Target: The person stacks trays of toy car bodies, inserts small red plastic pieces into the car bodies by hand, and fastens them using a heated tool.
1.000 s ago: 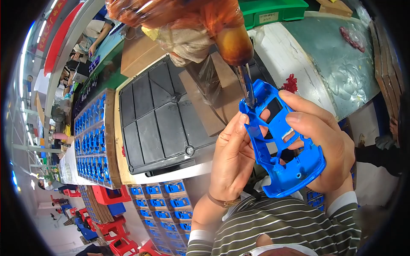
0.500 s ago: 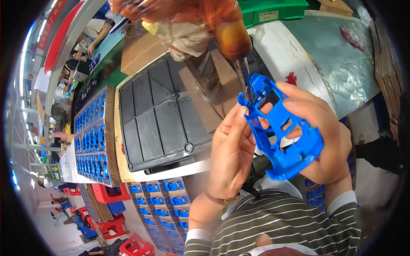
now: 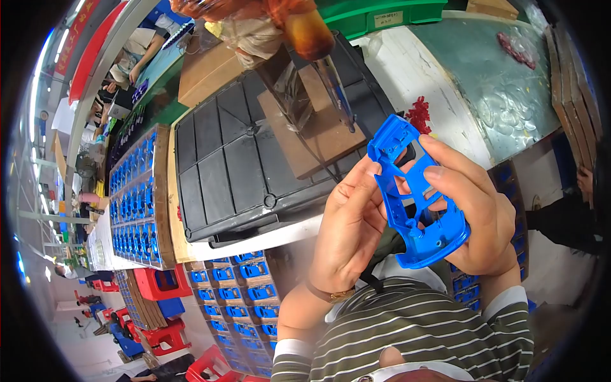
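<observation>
I read this as a factory assembly floor. Left of the black crate (image 3: 219, 207), I see rows of matching blue castings (image 3: 141, 200), with more stacked in trays below it. The blue shell (image 3: 418, 183) held right of the crate looks like the same part. Farther left of the crate are red stools (image 3: 146, 280); beyond its upper-left corner, another person (image 3: 137, 46) and a red banner (image 3: 77, 38) with lettering.
</observation>
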`<state>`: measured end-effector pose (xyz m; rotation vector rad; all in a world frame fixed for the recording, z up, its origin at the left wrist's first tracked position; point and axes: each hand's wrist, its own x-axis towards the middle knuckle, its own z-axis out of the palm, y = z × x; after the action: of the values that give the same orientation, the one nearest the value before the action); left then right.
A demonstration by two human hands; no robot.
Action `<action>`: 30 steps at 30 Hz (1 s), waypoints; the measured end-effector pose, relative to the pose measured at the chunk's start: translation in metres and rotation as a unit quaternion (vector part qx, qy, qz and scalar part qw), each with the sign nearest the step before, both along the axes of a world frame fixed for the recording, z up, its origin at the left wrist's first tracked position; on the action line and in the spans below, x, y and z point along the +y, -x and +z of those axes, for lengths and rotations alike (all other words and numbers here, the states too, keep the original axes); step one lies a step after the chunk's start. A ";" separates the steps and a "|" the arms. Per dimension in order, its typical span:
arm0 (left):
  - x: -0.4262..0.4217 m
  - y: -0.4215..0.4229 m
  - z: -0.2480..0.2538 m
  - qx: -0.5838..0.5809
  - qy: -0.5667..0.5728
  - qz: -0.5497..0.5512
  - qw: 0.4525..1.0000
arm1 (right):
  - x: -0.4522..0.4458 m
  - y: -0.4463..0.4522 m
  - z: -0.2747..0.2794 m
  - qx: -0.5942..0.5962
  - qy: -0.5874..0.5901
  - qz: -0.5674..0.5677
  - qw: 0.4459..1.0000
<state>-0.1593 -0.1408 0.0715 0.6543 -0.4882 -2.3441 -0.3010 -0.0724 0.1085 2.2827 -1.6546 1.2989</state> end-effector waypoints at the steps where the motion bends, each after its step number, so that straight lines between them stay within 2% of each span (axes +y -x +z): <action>1: 0.002 0.000 0.001 0.001 0.001 -0.002 1.000 | 0.003 0.000 0.001 0.001 0.003 0.000 1.000; 9: 0.026 -0.013 0.003 0.006 0.011 -0.005 1.000 | 0.031 -0.006 -0.001 -0.036 -0.008 0.023 0.999; 11: 0.037 -0.030 0.002 0.033 0.032 0.016 0.999 | 0.040 -0.006 -0.022 -0.107 0.025 0.065 0.992; 13: 0.044 -0.045 -0.006 0.135 -0.040 0.053 0.989 | 0.047 -0.019 -0.041 -0.220 0.010 0.082 0.972; 15: 0.048 -0.068 -0.010 0.154 -0.014 0.057 0.986 | 0.055 -0.040 -0.058 -0.359 -0.020 0.098 0.928; 16: 0.049 -0.081 -0.013 0.130 0.025 0.041 0.990 | 0.060 -0.049 -0.063 -0.392 -0.032 0.119 0.912; 18: 0.054 -0.103 -0.019 0.099 0.038 0.024 0.994 | 0.051 -0.061 -0.059 -0.330 -0.014 0.203 0.922; 20: 0.058 -0.127 -0.018 0.098 0.039 -0.026 0.994 | 0.039 -0.076 -0.029 -0.114 0.043 0.240 0.963; 22: 0.061 -0.160 -0.009 0.099 0.050 -0.106 0.988 | 0.031 -0.088 -0.020 -0.048 0.041 0.298 0.952; 23: 0.061 -0.170 -0.011 0.120 0.046 -0.110 0.986 | 0.027 -0.094 -0.014 -0.016 0.041 0.324 0.945; 25: 0.063 -0.193 -0.023 0.160 0.038 -0.120 0.979 | 0.017 -0.114 -0.006 0.008 0.045 0.381 0.924; 26: 0.069 -0.203 -0.030 0.127 0.022 -0.090 0.988 | 0.008 -0.123 -0.009 0.015 0.046 0.418 0.907; 27: 0.071 -0.214 -0.029 0.079 0.070 -0.072 0.992 | 0.001 -0.131 -0.010 0.023 0.047 0.456 0.889; 30: 0.078 -0.245 -0.030 0.059 0.066 -0.016 0.996 | -0.013 -0.163 -0.007 0.050 0.022 0.483 0.874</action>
<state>0.0854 -0.0626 0.0411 0.4471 -0.5985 -2.3410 -0.1384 -0.0857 0.1015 3.1874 -0.3474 1.2103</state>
